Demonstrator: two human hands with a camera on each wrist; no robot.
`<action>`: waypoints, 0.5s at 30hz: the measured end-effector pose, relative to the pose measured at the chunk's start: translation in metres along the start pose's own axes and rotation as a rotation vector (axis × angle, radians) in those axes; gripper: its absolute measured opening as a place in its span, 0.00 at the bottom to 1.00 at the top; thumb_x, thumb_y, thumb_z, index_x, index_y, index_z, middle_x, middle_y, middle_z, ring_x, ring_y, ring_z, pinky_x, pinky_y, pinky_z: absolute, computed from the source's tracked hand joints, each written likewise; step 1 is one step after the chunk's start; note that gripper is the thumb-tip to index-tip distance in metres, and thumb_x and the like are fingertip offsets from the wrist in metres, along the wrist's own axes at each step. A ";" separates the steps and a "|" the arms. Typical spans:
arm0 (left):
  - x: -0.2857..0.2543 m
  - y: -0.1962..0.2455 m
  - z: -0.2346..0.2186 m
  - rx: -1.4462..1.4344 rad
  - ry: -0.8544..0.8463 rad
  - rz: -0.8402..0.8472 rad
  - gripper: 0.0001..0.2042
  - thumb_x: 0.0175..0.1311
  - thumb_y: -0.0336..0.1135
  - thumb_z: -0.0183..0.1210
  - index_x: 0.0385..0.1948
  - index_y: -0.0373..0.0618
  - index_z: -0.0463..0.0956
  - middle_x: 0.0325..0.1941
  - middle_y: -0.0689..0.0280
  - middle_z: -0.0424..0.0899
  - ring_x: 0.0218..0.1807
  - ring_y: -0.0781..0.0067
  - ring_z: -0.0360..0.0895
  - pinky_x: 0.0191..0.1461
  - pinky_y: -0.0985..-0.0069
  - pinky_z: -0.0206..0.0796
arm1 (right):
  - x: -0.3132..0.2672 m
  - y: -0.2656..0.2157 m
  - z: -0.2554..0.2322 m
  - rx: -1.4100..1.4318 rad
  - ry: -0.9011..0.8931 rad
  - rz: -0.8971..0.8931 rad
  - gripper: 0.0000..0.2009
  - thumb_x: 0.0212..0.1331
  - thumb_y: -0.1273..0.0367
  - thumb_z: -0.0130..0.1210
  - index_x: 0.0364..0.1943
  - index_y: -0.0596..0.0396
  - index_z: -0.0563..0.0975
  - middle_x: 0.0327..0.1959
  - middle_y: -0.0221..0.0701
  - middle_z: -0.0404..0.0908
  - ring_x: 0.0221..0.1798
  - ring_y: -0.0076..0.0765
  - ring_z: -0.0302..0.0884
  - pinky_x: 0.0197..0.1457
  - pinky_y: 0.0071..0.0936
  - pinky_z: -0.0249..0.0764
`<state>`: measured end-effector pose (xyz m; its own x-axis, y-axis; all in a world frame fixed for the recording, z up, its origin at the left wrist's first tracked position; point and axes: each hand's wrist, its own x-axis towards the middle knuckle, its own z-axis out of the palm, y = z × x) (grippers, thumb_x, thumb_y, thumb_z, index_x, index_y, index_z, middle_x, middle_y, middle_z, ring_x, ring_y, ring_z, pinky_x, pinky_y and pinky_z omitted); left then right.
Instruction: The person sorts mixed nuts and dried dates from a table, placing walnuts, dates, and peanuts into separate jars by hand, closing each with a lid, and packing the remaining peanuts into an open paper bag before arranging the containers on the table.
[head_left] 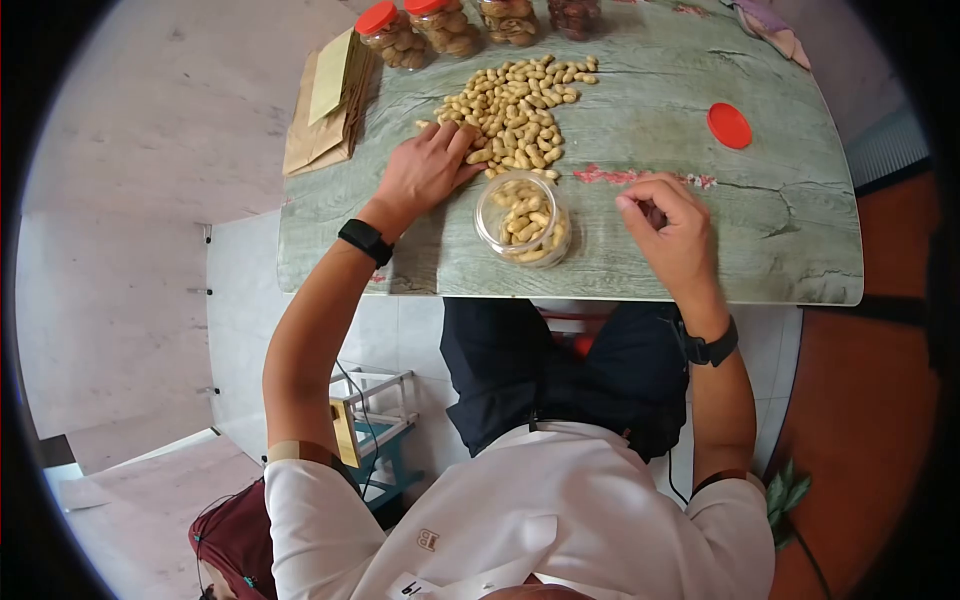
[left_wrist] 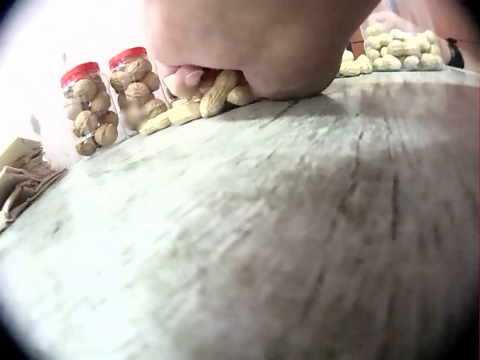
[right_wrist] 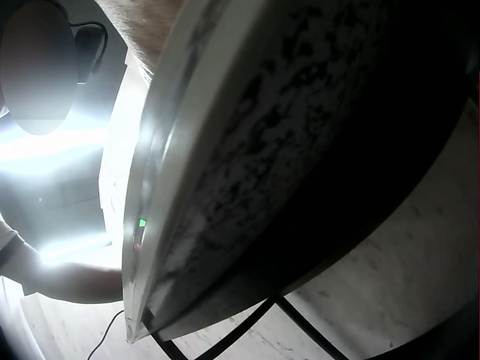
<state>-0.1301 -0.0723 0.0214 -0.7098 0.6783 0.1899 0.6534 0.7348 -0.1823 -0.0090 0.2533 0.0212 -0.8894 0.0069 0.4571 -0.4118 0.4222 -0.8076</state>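
“Greenish, wood-grained tabletop (head_left: 640, 262), with walnut jars (head_left: 398, 42) along its far side. Where are the peanuts (head_left: 510, 105)?”

“Loose in a heap in front of me, beyond the open jar (head_left: 562, 238), which holds some as well.”

“And your fingers?”

“My left fingers (head_left: 445, 133) are curled over a few peanuts at the heap's left edge, down against the tabletop. My right fingers (head_left: 667, 192) are loosely bent, to the right of the open jar; I can't tell whether they touch the tabletop.”

“Anything beside them?”

“A red lid (head_left: 730, 126) lies farther right, and folded paper bags (head_left: 312, 140) sit at left.”
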 end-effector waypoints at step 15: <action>0.024 -0.013 0.008 -0.364 0.262 -0.254 0.09 0.73 0.36 0.58 0.48 0.45 0.73 0.38 0.63 0.84 0.28 0.61 0.83 0.29 0.66 0.73 | 0.002 0.001 0.001 -0.014 -0.022 0.021 0.03 0.60 0.76 0.66 0.35 0.59 0.82 0.33 0.31 0.83 0.28 0.26 0.78 0.31 0.24 0.74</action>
<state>-0.1580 -0.0657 0.0204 -0.7988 0.4225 0.4283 0.5514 0.7989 0.2402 -0.0114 0.2531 0.0210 -0.9019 -0.0037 0.4319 -0.3904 0.4351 -0.8114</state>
